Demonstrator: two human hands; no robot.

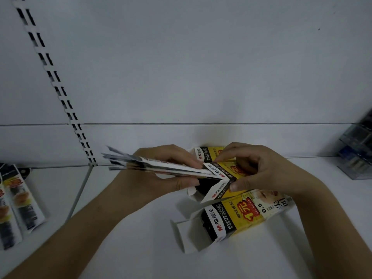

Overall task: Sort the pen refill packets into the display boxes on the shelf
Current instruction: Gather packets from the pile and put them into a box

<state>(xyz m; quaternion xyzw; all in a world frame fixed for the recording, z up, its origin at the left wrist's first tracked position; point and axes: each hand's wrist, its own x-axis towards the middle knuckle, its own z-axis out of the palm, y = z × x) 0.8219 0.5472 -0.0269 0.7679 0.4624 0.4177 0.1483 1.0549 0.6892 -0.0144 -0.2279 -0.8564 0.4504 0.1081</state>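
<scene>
On the white shelf (pixel 141 248), our left hand (pixel 171 168) is pinching a fanned bundle of refill packets (pixel 161 167) into the yellow-and-black cardboard display box (pixel 225 178) whose mouth our right hand (pixel 251 170) is pinching open, and the splayed ends are risking a snag on its flap.

clear bin (pixel 357 150): blurred, cut by right edge | loose packets (pixel 18 206): cut left, print perhaps unreadable

On a white shelf (pixel 141 248), the left hand (pixel 171 168) grips a fanned bundle of flat black-and-white refill packets (pixel 153 165), their ends entering the open mouth of a yellow-and-black cardboard display box (pixel 223 178). The right hand (pixel 259 170) pinches that box's rim between thumb and fingers. A second, similar box (pixel 237 216) lies nearer with its flap open; a third (pixel 209 154) sits behind. More packets (pixel 22 206) lie at far left, beside a slotted white upright (pixel 58 83). A clear plastic holder (pixel 358 150) stands at far right.
</scene>
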